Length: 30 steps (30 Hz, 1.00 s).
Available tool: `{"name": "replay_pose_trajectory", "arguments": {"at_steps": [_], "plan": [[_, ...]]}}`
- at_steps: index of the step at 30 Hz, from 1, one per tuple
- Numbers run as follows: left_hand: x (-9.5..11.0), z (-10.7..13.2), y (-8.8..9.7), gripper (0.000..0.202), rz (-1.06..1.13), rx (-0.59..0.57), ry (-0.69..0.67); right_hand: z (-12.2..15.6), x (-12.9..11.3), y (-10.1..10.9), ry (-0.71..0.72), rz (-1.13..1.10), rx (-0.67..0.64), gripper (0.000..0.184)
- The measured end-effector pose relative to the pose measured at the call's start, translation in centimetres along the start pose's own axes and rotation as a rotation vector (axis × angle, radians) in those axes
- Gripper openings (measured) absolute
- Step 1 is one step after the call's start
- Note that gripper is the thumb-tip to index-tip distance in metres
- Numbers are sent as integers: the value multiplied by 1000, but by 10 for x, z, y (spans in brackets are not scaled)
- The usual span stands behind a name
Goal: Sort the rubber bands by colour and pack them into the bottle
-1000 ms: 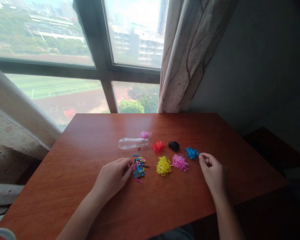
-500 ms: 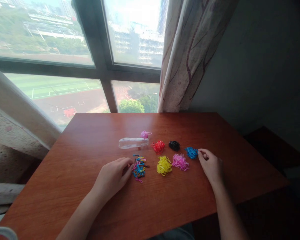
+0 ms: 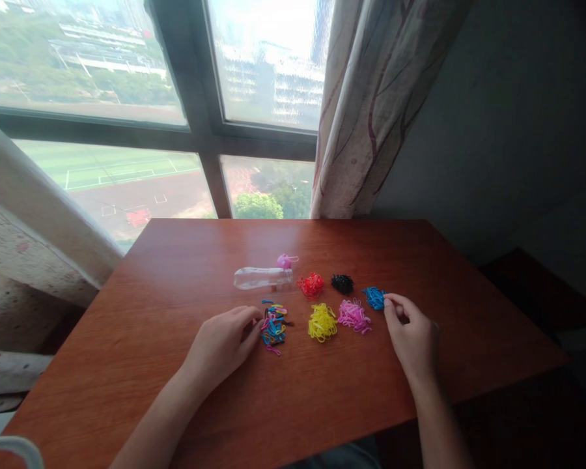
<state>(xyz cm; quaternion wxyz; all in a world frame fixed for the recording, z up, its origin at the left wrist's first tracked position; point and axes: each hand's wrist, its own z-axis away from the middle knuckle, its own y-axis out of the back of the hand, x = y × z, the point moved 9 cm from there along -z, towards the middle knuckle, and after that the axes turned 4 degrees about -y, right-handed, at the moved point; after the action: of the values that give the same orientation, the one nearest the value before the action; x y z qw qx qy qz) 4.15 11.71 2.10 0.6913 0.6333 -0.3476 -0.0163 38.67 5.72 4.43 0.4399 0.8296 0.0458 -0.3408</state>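
My left hand (image 3: 229, 335) rests on the table with curled fingers. Its thumb and fingertips meet the left edge of a mixed pile of small rubber bands (image 3: 273, 331) in blue, pink, yellow and black; whatever lies between the tips is too small to make out. On the right, my right hand (image 3: 410, 329) pinches at the edge of a blue rubber band pile (image 3: 374, 298), with a bit of blue at its fingertips. Between the hands lie single-colour piles: yellow bands (image 3: 322, 322), pink bands (image 3: 354, 315), red bands (image 3: 311, 284) and black bands (image 3: 342, 283).
Behind the mixed pile a clear plastic bottle (image 3: 258, 278) lies on its side, with a pink cap (image 3: 284, 261) beside its neck. The wooden table (image 3: 215, 244) reaches to a window with curtains (image 3: 346, 130). A white curved object (image 3: 14, 446) shows at the lower left.
My right hand has shifted slightly left, closer in against the blue pile. The left hand stays beside the mixed pile. The whole view has moved a little.
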Motion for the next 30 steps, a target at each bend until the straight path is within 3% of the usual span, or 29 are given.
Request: {"name": "replay_pose_trajectory", "arguments": {"at_steps": [4,8,12,19,30], "plan": [[1,0,-1,21,7,-11,-14,33,-46,-14,86,-137,-93,32],[2,0,-2,21,5,-25,-22,73,-88,-45,206,-269,-286,26],[5,0,-1,20,9,-28,-34,104,-113,-72,274,-293,-436,23],[7,0,-2,21,3,-25,-65,118,-124,-86,280,-260,-513,23],[-5,3,3,19,11,13,-11,119,-124,-86,283,-263,-553,23]]}}
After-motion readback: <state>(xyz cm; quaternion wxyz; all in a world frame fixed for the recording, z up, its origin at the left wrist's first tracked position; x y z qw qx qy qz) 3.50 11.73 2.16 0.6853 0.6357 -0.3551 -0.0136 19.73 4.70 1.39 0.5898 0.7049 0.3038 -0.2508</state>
